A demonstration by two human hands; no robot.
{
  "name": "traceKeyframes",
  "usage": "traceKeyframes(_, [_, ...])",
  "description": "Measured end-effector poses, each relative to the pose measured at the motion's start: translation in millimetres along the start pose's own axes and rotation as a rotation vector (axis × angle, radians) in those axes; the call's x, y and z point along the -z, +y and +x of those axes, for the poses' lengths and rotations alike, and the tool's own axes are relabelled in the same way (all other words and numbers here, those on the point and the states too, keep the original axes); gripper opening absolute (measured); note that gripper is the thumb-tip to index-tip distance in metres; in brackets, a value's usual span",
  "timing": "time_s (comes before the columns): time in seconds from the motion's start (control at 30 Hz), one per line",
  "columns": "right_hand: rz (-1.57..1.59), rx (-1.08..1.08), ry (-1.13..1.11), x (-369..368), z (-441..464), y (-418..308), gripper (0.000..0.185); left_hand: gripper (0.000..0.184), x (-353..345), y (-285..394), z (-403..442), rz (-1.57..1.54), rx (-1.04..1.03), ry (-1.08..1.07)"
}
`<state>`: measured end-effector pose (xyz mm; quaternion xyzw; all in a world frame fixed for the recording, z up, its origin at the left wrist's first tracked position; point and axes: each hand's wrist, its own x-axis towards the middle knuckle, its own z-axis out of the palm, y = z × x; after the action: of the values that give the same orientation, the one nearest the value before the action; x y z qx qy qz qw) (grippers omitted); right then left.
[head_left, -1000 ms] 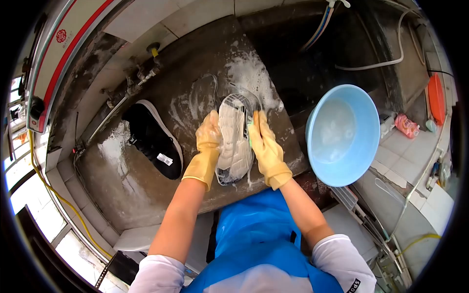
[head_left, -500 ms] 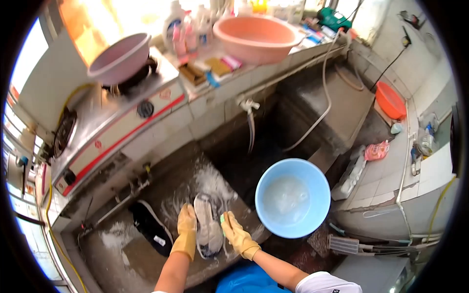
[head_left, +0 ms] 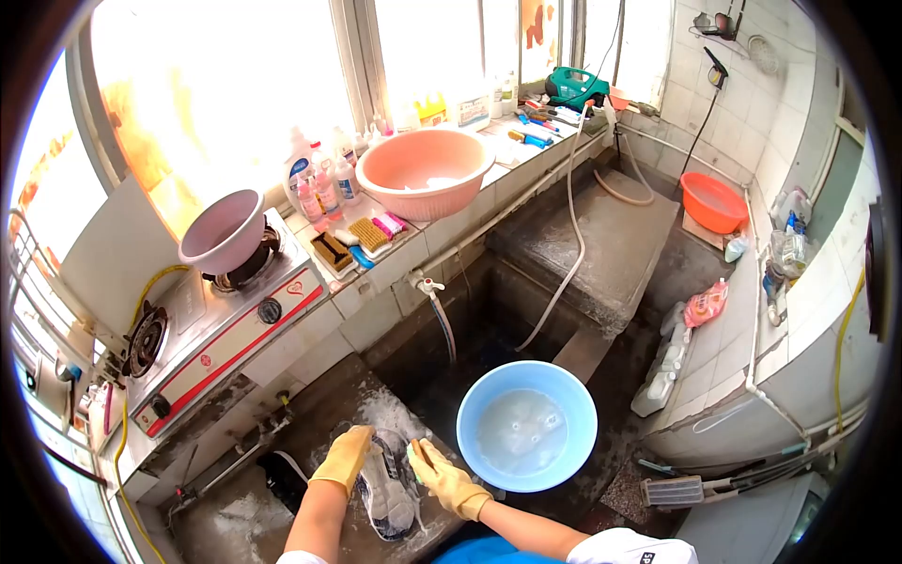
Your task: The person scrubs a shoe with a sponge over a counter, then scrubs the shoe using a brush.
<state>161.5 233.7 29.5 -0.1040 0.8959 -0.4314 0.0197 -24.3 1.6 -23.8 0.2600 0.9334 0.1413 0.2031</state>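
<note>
Nearest the body, a foamy shoe [head_left: 387, 493] lies on the wet slab [head_left: 218, 532]; call it the clock's centre, with twelve straight ahead. At ten, the gloved left hand [head_left: 344, 459] rests against its edge, fingers bent and close together, though whether they grip it I cannot tell. Between two and three, the gloved right hand [head_left: 445, 480] is partly curled beside the shoe, a sliver of something greenish near its fingertips; what it holds is too hidden to tell. A black shoe [head_left: 285, 484] sits at nine. Beyond the right hand, at two, stands a blue basin [head_left: 575, 423] of cloudy water. Farther off come a tap [head_left: 430, 285] at twelve and a gas stove [head_left: 230, 343] between ten and eleven. Farther still, a pink basin [head_left: 423, 201] tops the ledge at twelve, and a green machine [head_left: 573, 86] sits at one.
</note>
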Motion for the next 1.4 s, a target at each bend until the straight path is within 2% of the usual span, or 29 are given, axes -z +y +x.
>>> traceKeyframes(0.03, [0.01, -0.043, -0.044, 7.7, -1.1, -4.9, 0.076, 0.054, 14.0, 8.3, -13.3, 0.005, 0.012, 0.003])
traceKeyframes(0.1, [-0.041, 0.005, -0.025, -4.9, 1.7, 9.5, 0.076, 0.049, 34.3, 19.6, -19.1, -0.013, 0.072, -0.173])
traceKeyframes(0.13, [-0.049, 0.027, -0.031, 2.3, 4.9, 8.1, 0.076, 0.049, 29.8, 11.3, -12.4, 0.082, 0.117, -0.239])
traceKeyframes(0.23, [-0.045, 0.014, -0.031, 7.3, 9.4, 8.9, 0.077, 0.052, 27.6, -4.6, -28.5, 0.1, 0.028, -0.179])
traceKeyframes(0.3, [-0.044, 0.038, -0.081, 7.6, 13.3, 12.9, 0.084, 0.051, 31.2, -4.4, -38.3, 0.076, 0.036, -0.164])
traceKeyframes(0.33, [-0.116, 0.181, 0.008, 5.1, 17.5, 16.1, 0.087, 0.053, 34.7, -3.2, -44.6, -0.053, 0.148, -0.202])
traceKeyframes(0.4, [-0.098, 0.155, -0.042, 8.2, 18.2, 12.1, 0.088, 0.059, 44.7, 0.1, -52.5, -0.227, 0.278, -0.268])
traceKeyframes(0.43, [-0.083, 0.115, -0.083, 10.5, 19.3, 9.9, 0.089, 0.059, 49.8, 0.0, -51.2, -0.233, 0.283, -0.261])
traceKeyframes(0.5, [-0.13, 0.196, -0.053, 1.4, 29.1, 29.9, 0.089, 0.062, 52.9, -3.9, -49.4, -0.236, 0.277, -0.386])
traceKeyframes(0.53, [-0.183, 0.241, -0.025, -4.5, 34.1, 43.2, 0.086, 0.065, 29.7, -31.3, -41.6, -0.207, 0.192, -0.349])
traceKeyframes(0.6, [-0.093, 0.15, -0.16, 13.7, 21.9, 15.2, 0.073, 0.06, 21.8, -44.3, -38.7, -0.211, -0.101, -0.239])
traceKeyframes(0.63, [-0.098, 0.166, -0.154, 14.9, 20.3, 12.3, 0.072, 0.057, 17.4, -49.8, -38.1, -0.188, -0.129, -0.216])
traceKeyframes(0.73, [-0.087, 0.165, -0.009, 28.8, 12.6, 8.7, 0.07, 0.052, 39.6, -18.8, -79.3, -0.245, -0.229, 0.187])
traceKeyframes(0.77, [0.022, 0.068, -0.007, 32.0, 9.9, 6.3, 0.07, 0.054, 54.3, -9.0, -87.3, -0.196, -0.254, 0.272])
traceKeyframes(0.83, [0.513, -0.3, -0.016, 35.5, 13.9, 0.0, 0.059, 0.06, 78.3, 16.5, -106.4, -0.152, -0.264, 0.412])
traceKeyframes(0.87, [0.626, -0.486, -0.014, 42.2, 15.9, -9.3, 0.068, 0.063, 82.9, 26.1, -114.9, -0.149, -0.261, 0.48])
traceKeyframes(0.9, [0.738, -0.675, 0.012, 48.7, 18.1, -18.4, 0.08, 0.067, 84.5, 37.7, -121.6, -0.377, -0.147, 0.492])
traceKeyframes(0.97, [0.745, -0.725, 0.139, 25.8, 16.0, 6.1, 0.081, 0.064, 75.9, 68.8, -129.9, -1.852, 0.471, 0.562])
traceKeyframes(1.03, [0.771, -0.727, 0.113, 27.3, 12.0, -0.3, 0.086, 0.072, 3.9, 52.7, -146.3, -1.686, 0.1, 0.574])
traceKeyframes(1.07, [0.797, -0.81, 0.056, 29.9, 12.0, 0.2, 0.086, 0.062, -35.5, 31.6, -153.7, -0.864, -0.088, 0.809])
traceKeyframes(1.13, [0.794, -0.833, 0.029, 20.7, 9.8, 3.8, 0.086, 0.043, -98.6, 8.9, -169.9, -0.047, -0.269, 0.84])
traceKeyframes(1.2, [0.79, -0.863, 0.0, 7.4, 2.5, 11.3, 0.086, 0.027, -125.7, 30.9, -193.1, -0.013, -0.215, 0.737])
traceKeyframes(1.27, [0.645, -0.641, -0.013, -15.4, -7.4, 27.6, 0.081, 0.023, -170.1, 37.6, -214.7, -0.414, 0.286, 0.532])
traceKeyframes(1.3, [0.708, -0.708, -0.038, -11.5, -3.4, 16.9, 0.078, 0.022, -171.1, 43.8, -220.5, -0.212, 0.227, 0.601])
traceKeyframes(1.37, [0.827, -0.848, -0.08, -3.1, 4.6, -5.5, 0.072, 0.023, -169.4, 42.7, -227.5, -0.226, 0.257, 0.589])
traceKeyframes(1.4, [0.81, -0.841, -0.055, -16.0, 2.6, -0.4, 0.078, 0.023, -160.4, 44.7, -231.2, -0.233, 0.249, 0.601])
